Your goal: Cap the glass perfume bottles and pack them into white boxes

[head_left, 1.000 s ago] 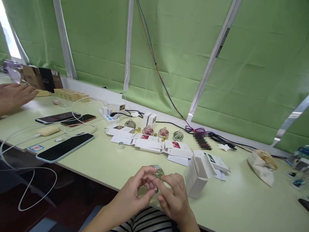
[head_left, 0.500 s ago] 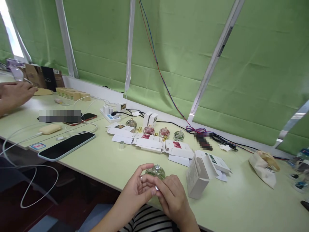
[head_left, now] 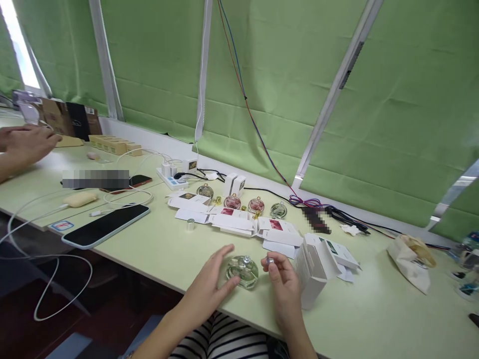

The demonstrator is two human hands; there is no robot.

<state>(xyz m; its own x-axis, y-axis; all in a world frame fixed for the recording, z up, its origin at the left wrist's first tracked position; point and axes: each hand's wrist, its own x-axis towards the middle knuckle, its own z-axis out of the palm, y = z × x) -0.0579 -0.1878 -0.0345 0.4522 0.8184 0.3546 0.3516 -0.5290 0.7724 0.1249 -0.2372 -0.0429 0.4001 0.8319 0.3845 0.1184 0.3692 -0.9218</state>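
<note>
A round glass perfume bottle (head_left: 243,273) with greenish contents stands upright near the table's front edge, its silver neck bare. My left hand (head_left: 213,279) curves open around the bottle's left side, thumb tip in front of the glass; whether it touches cannot be made out. Between thumb and fingers, my right hand (head_left: 286,286) pinches a small silver ring-like piece (head_left: 269,260) just right of the bottle. Close behind that hand stands an opened white box (head_left: 312,274). A silver cap (head_left: 190,224) rests on the table farther left.
Several round perfume bottles (head_left: 256,205) line the back, behind flattened white cartons (head_left: 234,222). A phone (head_left: 107,227), white cables and a power strip (head_left: 172,179) lie left. Another person's hands (head_left: 30,144) are at far left. A cloth bag (head_left: 409,264) sits right.
My hands have moved apart. The right hand has drawn rightward with the small silver piece, while the left has opened beside the bottle, which now shows almost whole.
</note>
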